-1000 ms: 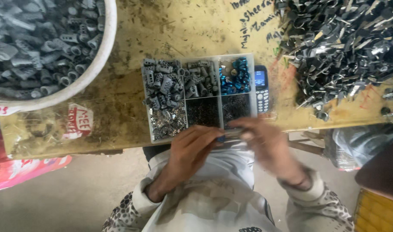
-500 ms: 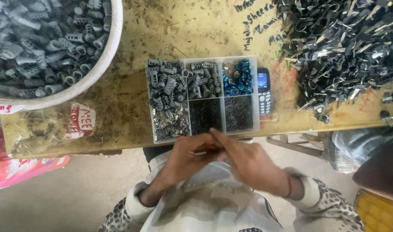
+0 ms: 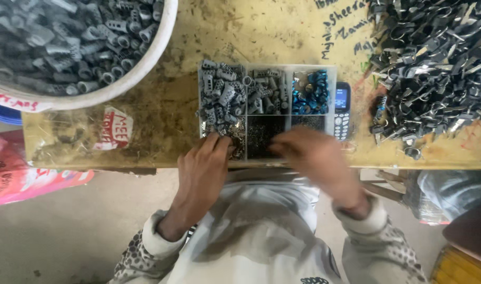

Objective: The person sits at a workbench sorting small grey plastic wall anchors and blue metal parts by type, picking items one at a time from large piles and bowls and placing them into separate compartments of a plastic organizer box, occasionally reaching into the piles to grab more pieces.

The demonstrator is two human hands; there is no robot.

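Observation:
A clear divided parts tray [image 3: 331, 67] lies at the table's near edge. It holds grey plastic sleeves [image 3: 219, 94] at the left, blue pieces [image 3: 310, 92] at the far right and tiny dark parts [image 3: 265, 135] in the near middle. My left hand [image 3: 202, 167] reaches over the near-left compartment, fingers stretched out and tips touching small metal parts there. My right hand [image 3: 310, 153] is blurred by motion over the near-middle and near-right compartments. What its fingers hold is hidden.
A large white bowl [image 3: 138, 71] of grey sleeves stands at the far left. A heap of dark metal clips [image 3: 435, 68] covers the right side. A small keypad phone [image 3: 342, 110] lies beside the tray. A red bag [image 3: 19, 179] sits below the worn yellow table [image 3: 161, 121].
The hands were joined below the table edge, working on something small. They have parted and moved forward onto the tray's near compartments.

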